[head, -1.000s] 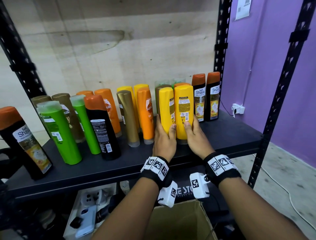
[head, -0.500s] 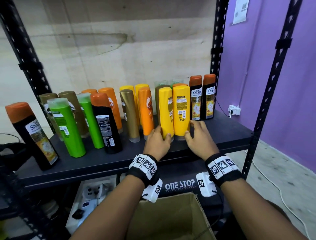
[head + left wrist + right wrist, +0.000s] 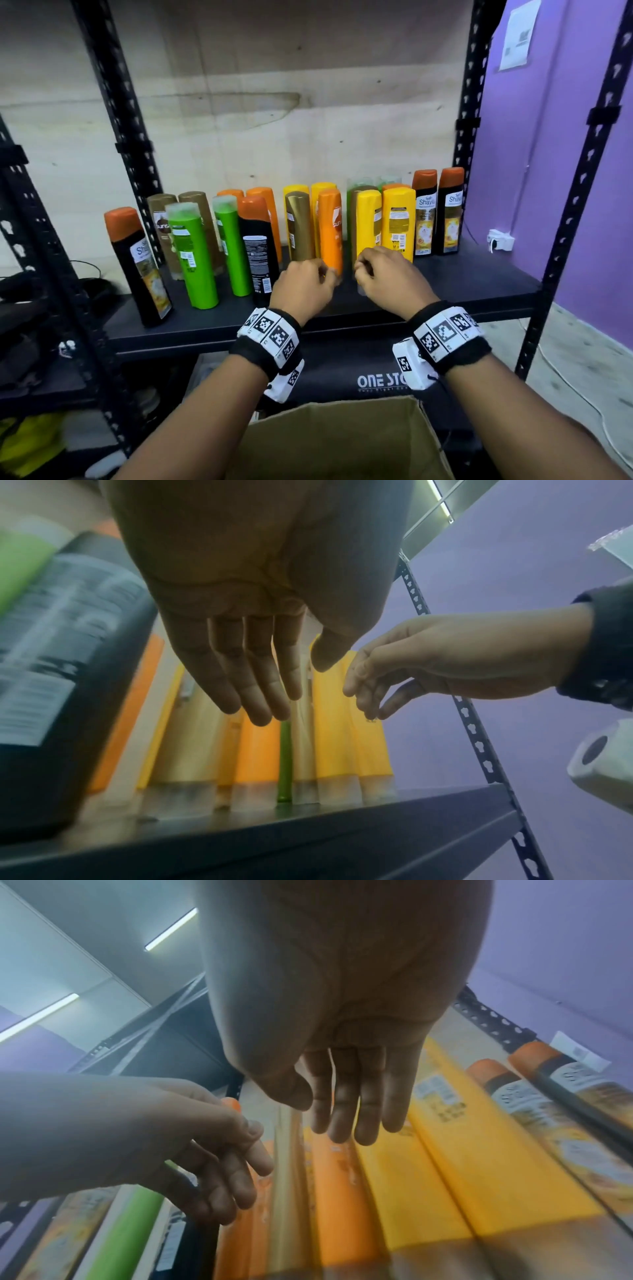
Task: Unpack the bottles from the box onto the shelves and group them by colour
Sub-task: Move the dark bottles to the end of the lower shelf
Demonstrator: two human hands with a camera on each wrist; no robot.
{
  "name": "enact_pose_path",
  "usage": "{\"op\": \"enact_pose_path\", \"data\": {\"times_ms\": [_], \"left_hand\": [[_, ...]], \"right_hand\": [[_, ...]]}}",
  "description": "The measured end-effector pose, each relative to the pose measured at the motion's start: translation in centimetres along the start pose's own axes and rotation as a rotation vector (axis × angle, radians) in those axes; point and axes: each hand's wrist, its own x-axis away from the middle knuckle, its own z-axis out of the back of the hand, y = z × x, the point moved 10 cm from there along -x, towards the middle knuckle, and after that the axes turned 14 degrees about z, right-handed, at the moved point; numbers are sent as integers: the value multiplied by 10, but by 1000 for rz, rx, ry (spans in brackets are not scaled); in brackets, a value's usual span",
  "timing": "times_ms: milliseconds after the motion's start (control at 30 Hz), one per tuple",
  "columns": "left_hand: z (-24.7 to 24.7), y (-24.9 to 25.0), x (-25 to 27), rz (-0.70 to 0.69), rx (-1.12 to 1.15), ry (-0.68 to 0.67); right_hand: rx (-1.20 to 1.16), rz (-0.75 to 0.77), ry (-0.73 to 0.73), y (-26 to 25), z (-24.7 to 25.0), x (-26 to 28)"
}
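Both hands hover over the front edge of the shelf (image 3: 479,274), side by side and apart, each empty. Left hand (image 3: 301,287): the wrist view shows its fingers (image 3: 260,674) straight and close together, thumb apart, holding nothing. Right hand (image 3: 390,277): fingers (image 3: 359,1104) likewise straight and narrow-set, touching no bottle.

Bottles stand upright in a row along the back half of the shelf. Just beyond the right hand stand two yellow bottles (image 3: 397,222), touching each other. At the right end of the row, two black bottles (image 3: 448,212) with orange caps stand together. Beyond the left hand stand an orange bottle (image 3: 330,226) and a gold bottle (image 3: 299,226), with two more yellow bottles behind them. Further left come a black bottle with its back label showing (image 3: 258,246), two green bottles (image 3: 195,253), brown bottles behind these, and a lone black bottle (image 3: 140,263) nearest the left front corner, tilted in this wide view.

The box (image 3: 342,442), open cardboard, sits below the shelf's front edge between the forearms; its inside cannot be seen.
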Motion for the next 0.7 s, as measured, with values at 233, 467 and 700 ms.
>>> {"op": "enact_pose_path", "data": {"times_ms": [233, 467, 700], "left_hand": [[47, -54, 5, 59, -76, 98], [88, -113, 13, 141, -91, 125], [125, -162, 22, 230, -107, 195]], "right_hand": [[-34, 84, 29, -52, -14, -27], [-124, 139, -13, -99, -43, -43], [-195, 198, -21, -137, -61, -57]]}}
